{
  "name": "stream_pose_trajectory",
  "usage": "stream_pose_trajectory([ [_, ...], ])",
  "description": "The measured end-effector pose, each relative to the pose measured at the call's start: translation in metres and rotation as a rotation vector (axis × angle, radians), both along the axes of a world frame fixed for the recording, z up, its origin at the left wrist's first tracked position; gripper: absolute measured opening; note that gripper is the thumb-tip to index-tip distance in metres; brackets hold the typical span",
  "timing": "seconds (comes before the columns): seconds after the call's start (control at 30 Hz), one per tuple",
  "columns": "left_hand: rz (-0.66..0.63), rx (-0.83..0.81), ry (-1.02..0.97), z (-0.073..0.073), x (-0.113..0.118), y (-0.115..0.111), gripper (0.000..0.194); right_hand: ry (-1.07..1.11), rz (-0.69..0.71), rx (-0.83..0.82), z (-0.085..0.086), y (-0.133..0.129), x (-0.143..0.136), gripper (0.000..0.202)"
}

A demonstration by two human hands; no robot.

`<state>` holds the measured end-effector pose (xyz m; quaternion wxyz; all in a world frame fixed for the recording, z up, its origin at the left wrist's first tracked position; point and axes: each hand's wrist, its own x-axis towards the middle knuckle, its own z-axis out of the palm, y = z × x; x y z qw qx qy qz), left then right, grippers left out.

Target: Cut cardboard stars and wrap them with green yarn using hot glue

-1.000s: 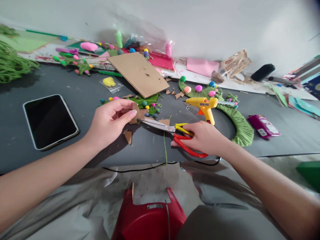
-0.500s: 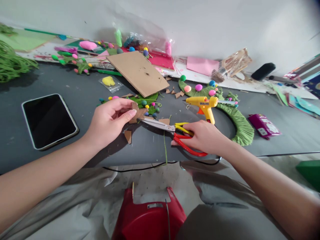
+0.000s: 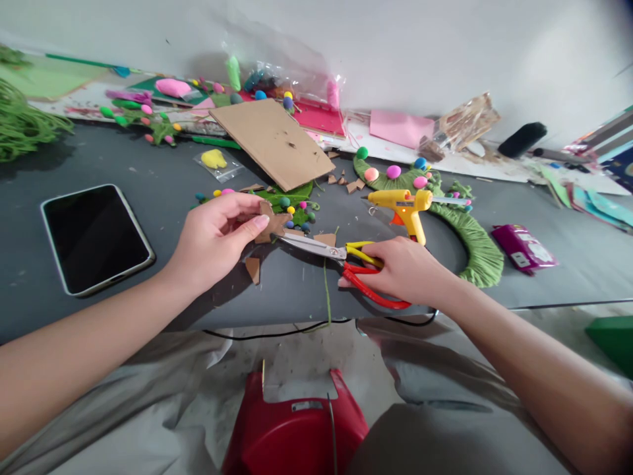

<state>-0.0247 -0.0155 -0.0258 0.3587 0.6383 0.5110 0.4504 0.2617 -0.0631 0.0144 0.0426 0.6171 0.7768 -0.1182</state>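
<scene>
Between the thumb and fingers of my left hand is a small brown cardboard star. My right hand grips the scissors by their red and yellow handles. The blades look nearly closed, and their tips touch or almost touch the star's lower right edge. A cardboard scrap lies below the star, and another cardboard piece sits behind the blades. Green felt-like pieces with coloured pompoms lie just beyond the star, partly hidden by my left hand.
A yellow glue gun stands beyond my right hand, by a green yarn-wrapped wreath. A tablet-like phone lies at left, a cardboard sheet at back, a purple packet at right. A black cord runs along the front edge.
Almost nothing differs. The star has tilted very slightly at the scissor tips, while both hands keep their places and their grips.
</scene>
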Motion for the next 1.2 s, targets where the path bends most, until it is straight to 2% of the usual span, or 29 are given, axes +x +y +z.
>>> stream_pose_trajectory([
  [0.7,-0.024,0.006,-0.044,-0.0028,-0.0015,0.0025,0.027,0.021,-0.008,0.011,-0.0041,0.0011,0.0019,0.064],
  [1.2,-0.054,0.007,-0.114,-0.0031,-0.0023,0.0014,0.024,-0.070,0.020,0.025,-0.0047,-0.0003,0.0010,0.067],
])
